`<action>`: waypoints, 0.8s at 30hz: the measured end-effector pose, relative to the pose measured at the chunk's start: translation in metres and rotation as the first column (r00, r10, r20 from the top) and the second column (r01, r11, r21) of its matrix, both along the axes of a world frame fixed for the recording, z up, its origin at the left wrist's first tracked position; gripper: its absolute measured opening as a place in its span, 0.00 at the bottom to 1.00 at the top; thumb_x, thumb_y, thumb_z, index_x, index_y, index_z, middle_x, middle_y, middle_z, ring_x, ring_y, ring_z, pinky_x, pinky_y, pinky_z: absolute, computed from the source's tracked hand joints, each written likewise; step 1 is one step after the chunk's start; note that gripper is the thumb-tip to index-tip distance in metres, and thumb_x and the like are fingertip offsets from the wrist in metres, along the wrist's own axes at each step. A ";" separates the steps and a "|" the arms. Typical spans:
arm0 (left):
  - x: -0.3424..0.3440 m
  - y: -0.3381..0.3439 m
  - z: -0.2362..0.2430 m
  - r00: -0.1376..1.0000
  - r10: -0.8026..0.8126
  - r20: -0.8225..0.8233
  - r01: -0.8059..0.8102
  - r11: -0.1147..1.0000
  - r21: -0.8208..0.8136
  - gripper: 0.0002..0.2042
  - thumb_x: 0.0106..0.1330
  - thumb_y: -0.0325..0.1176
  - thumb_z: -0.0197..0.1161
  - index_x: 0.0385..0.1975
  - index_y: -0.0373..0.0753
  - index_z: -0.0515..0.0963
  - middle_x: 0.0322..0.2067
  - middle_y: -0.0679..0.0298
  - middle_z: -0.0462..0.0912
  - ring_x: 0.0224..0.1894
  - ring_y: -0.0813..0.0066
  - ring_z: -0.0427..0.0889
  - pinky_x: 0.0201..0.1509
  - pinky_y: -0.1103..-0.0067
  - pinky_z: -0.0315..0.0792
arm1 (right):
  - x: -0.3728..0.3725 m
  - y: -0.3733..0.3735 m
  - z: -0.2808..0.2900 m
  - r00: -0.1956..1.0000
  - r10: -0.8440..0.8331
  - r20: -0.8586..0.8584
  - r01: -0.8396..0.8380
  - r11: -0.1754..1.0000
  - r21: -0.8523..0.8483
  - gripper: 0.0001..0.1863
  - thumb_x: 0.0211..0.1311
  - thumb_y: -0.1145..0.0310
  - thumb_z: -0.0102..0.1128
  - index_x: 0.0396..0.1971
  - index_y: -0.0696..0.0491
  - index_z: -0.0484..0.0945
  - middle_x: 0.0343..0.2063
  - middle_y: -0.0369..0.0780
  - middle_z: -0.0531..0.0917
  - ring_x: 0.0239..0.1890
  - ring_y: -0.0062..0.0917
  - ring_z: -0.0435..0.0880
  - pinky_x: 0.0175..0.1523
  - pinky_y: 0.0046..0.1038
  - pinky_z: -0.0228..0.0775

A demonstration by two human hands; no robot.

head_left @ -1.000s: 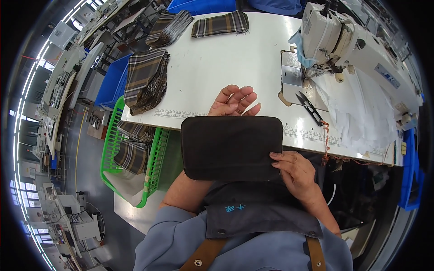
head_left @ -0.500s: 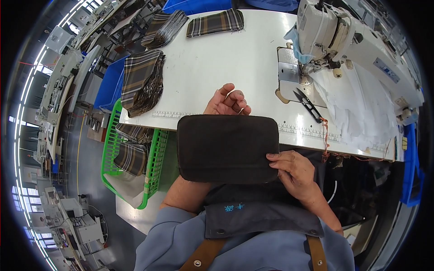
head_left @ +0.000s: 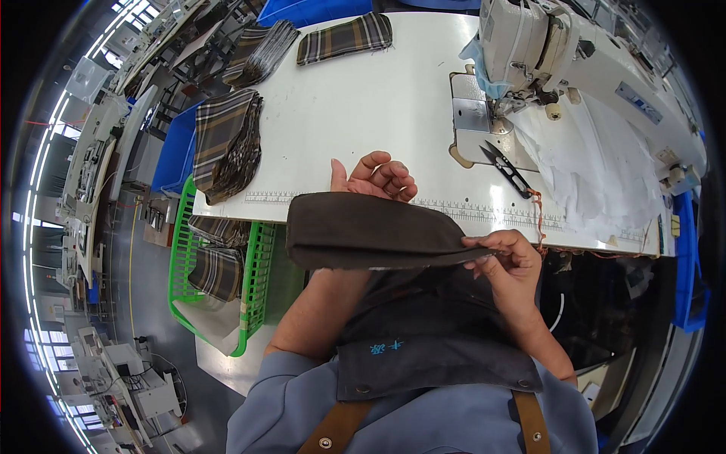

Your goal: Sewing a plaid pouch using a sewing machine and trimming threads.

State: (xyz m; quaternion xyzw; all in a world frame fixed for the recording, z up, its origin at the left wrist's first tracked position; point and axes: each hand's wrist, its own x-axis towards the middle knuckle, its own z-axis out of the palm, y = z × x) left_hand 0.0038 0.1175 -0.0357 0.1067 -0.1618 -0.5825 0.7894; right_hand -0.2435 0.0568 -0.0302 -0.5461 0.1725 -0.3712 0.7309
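Note:
A dark brown fabric panel (head_left: 370, 231) with rounded corners hangs over my lap, just before the table's front edge. Its right end is pinched between the thumb and fingers of my right hand (head_left: 505, 261), and there its edges come together in a fold. My left hand (head_left: 374, 175) reaches up behind the panel, palm up, fingers loosely curled and apart, gripping nothing. The panel hides my left wrist; whether it rests on that wrist I cannot tell.
On the white table (head_left: 363, 98) stands a sewing machine (head_left: 522, 60) at right, with thread snips (head_left: 508, 170) and white sheets (head_left: 582, 174) nearby. Plaid cloth stacks (head_left: 227, 140) lie at left. A green basket (head_left: 253, 291) holding plaid pieces is below the table's left edge.
The panel has tipped from facing me flat to a slanted, narrower view, and its right end has folded. My right hand has moved slightly right and up. My left thumb now shows.

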 end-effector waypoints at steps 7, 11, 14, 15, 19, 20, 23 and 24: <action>-0.008 0.009 0.006 0.995 0.093 0.043 -0.095 0.994 0.051 0.37 0.76 0.66 0.35 0.62 0.35 0.71 0.55 0.50 0.80 0.63 0.53 0.75 0.70 0.58 0.67 | 0.009 -0.010 0.004 0.981 -0.178 0.082 0.166 0.977 0.136 0.08 0.68 0.78 0.63 0.43 0.58 0.75 0.29 0.41 0.85 0.28 0.23 0.87 0.29 0.19 0.76; -0.018 0.015 0.021 0.982 0.079 -0.171 -0.072 0.996 0.049 0.41 0.71 0.71 0.39 0.70 0.42 0.65 0.68 0.56 0.70 0.70 0.52 0.68 0.72 0.57 0.63 | 0.016 -0.018 0.012 0.971 -0.228 0.074 0.206 0.952 0.228 0.07 0.70 0.73 0.63 0.41 0.58 0.75 0.25 0.37 0.83 0.25 0.21 0.86 0.27 0.19 0.74; -0.022 0.018 0.028 0.992 0.097 -0.086 -0.085 0.987 0.133 0.46 0.68 0.76 0.38 0.72 0.42 0.61 0.71 0.58 0.66 0.71 0.55 0.66 0.73 0.55 0.62 | 0.015 -0.021 0.009 0.973 -0.214 0.084 0.185 0.946 0.265 0.09 0.71 0.71 0.62 0.45 0.59 0.75 0.27 0.37 0.85 0.25 0.20 0.86 0.27 0.19 0.73; -0.022 0.019 0.030 0.992 0.089 -0.093 -0.077 0.989 0.129 0.48 0.66 0.77 0.38 0.73 0.40 0.60 0.71 0.57 0.65 0.72 0.55 0.65 0.73 0.54 0.61 | 0.015 -0.020 0.010 0.975 -0.212 0.070 0.188 0.948 0.258 0.11 0.71 0.71 0.62 0.48 0.60 0.75 0.30 0.38 0.85 0.26 0.20 0.87 0.27 0.19 0.74; -0.021 0.014 0.027 0.997 0.066 0.034 -0.070 0.989 0.130 0.38 0.75 0.64 0.43 0.72 0.37 0.60 0.71 0.54 0.65 0.72 0.52 0.65 0.74 0.51 0.60 | 0.018 -0.018 0.013 0.971 -0.239 -0.007 0.233 0.940 0.250 0.17 0.72 0.74 0.60 0.56 0.63 0.72 0.41 0.42 0.86 0.28 0.22 0.87 0.28 0.19 0.75; -0.022 0.013 0.028 0.984 0.128 0.128 -0.157 0.955 0.251 0.35 0.78 0.60 0.43 0.72 0.37 0.60 0.70 0.54 0.67 0.72 0.53 0.66 0.74 0.52 0.61 | 0.018 -0.019 0.012 0.971 -0.238 -0.011 0.233 0.939 0.253 0.17 0.72 0.74 0.60 0.56 0.63 0.72 0.41 0.42 0.86 0.28 0.22 0.87 0.28 0.19 0.75; -0.014 0.014 0.017 0.987 -0.024 -0.158 0.024 1.000 -0.003 0.29 0.80 0.53 0.42 0.71 0.37 0.61 0.69 0.53 0.69 0.71 0.54 0.68 0.73 0.53 0.64 | 0.017 -0.018 0.011 0.972 -0.234 -0.003 0.227 0.941 0.250 0.20 0.71 0.76 0.59 0.59 0.64 0.69 0.46 0.44 0.85 0.28 0.22 0.87 0.29 0.18 0.76; -0.013 0.014 0.016 0.988 -0.008 -0.157 0.011 1.000 0.015 0.30 0.80 0.54 0.41 0.71 0.37 0.62 0.69 0.53 0.69 0.71 0.55 0.68 0.73 0.54 0.65 | 0.017 -0.018 0.015 0.977 -0.214 -0.016 0.211 0.945 0.249 0.21 0.71 0.76 0.59 0.60 0.64 0.68 0.46 0.44 0.85 0.27 0.22 0.86 0.28 0.18 0.75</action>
